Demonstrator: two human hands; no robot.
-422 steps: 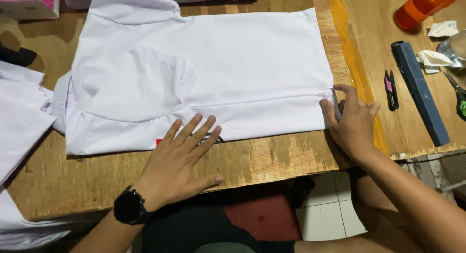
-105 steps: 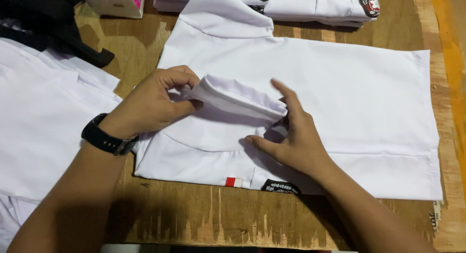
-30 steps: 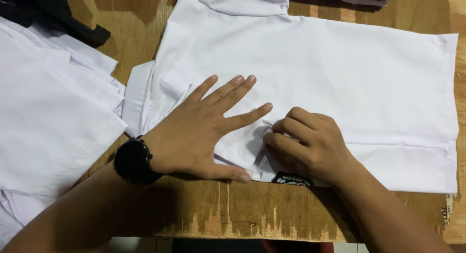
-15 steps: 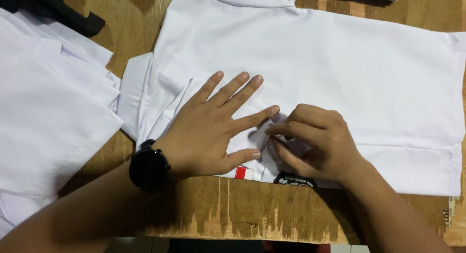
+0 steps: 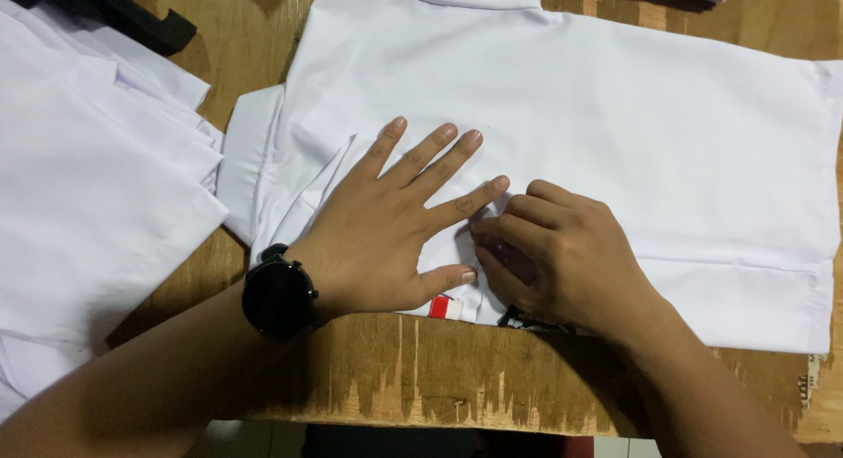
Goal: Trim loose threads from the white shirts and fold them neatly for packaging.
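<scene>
Our left hand (image 5: 386, 238) lay flat, fingers spread, on the white shirt (image 5: 615, 133); our right hand (image 5: 562, 256) pinched its folded fabric with curled fingers.

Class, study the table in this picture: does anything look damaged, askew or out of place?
Yes: the wooden table's front edge is chipped and splintered just below the white shirt. The shirt lies flat.

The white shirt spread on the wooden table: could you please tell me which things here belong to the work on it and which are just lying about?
In hand:
- white shirt, spread flat
- left hand, pressed flat on its folded sleeve
- right hand, fingers curled on the fold

Lying about:
- pile of white cloth at left
- black strap, top left
- wooden table underneath
</scene>
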